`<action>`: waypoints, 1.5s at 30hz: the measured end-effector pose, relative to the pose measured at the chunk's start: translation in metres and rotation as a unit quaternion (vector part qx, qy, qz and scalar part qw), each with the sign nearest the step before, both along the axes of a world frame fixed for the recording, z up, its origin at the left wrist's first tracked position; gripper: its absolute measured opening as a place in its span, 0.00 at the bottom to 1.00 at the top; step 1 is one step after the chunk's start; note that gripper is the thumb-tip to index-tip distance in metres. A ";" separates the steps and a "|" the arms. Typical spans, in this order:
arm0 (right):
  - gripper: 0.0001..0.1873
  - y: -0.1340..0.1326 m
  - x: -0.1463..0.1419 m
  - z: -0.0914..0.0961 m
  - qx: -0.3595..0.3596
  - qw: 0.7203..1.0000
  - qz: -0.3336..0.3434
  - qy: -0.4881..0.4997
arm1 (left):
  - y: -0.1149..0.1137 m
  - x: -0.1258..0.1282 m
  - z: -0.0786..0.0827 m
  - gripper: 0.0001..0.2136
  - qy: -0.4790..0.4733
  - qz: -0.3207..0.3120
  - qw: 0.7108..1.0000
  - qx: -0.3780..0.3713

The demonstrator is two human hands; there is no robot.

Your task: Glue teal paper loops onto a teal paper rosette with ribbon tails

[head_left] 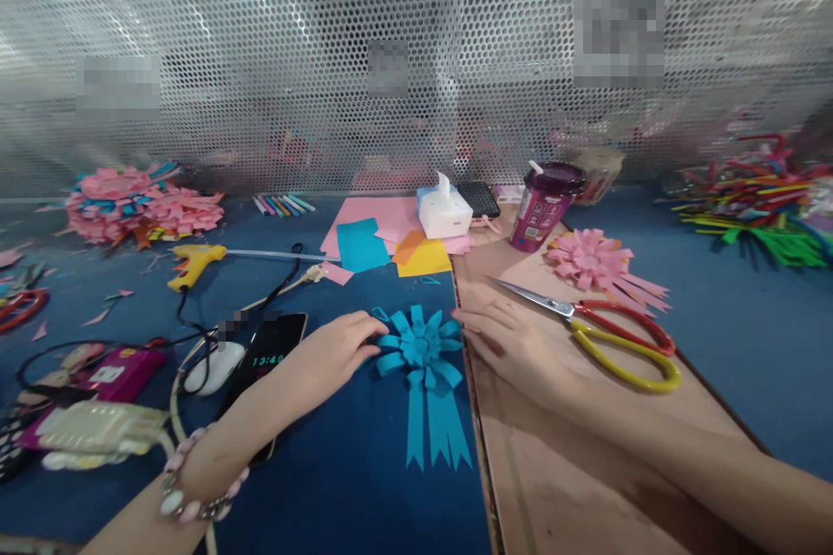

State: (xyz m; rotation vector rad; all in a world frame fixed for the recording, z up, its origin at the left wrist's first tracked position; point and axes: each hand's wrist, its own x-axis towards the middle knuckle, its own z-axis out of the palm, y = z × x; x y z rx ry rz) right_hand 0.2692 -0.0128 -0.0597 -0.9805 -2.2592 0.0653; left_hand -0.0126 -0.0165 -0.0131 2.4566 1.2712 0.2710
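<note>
A blue paper flower rosette (422,347) with forked ribbon tails lies on the blue table, between my two hands. My left hand (344,338) reaches in from the left, its fingertips at the edge of the left petals and its thumb apart from the index finger. On the other side, my right hand (511,345) rests low over the brown board with its fingers stretched out, fingertips close to the right petals. Whether either hand presses on the petals is hard to see. Large scissors (586,321) with red and yellow handles lie partly open beyond my right hand.
Behind are coloured paper sheets (362,244), a tissue pack (443,210), a purple cup (543,206) and a pink paper flower (589,260). Leftward lie a yellow glue gun (195,264), a phone (277,347), a white mouse (214,367) and cables. A perforated metal panel (312,130) stands behind.
</note>
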 end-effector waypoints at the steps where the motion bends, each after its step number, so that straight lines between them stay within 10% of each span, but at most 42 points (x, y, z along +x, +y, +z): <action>1: 0.12 -0.001 -0.001 0.002 0.006 1.000 0.007 0.006 | 0.000 -0.001 0.000 0.10 0.000 0.001 1.000 0.001; 17: 0.12 -0.022 -0.003 0.023 -0.022 0.992 0.090 -0.083 | 0.007 -0.009 -0.011 0.35 0.108 -0.007 0.988 0.108; 45: 0.06 -0.021 -0.005 0.027 -0.010 0.989 0.064 -0.135 | 0.004 -0.005 -0.014 0.33 0.091 -0.027 0.992 0.086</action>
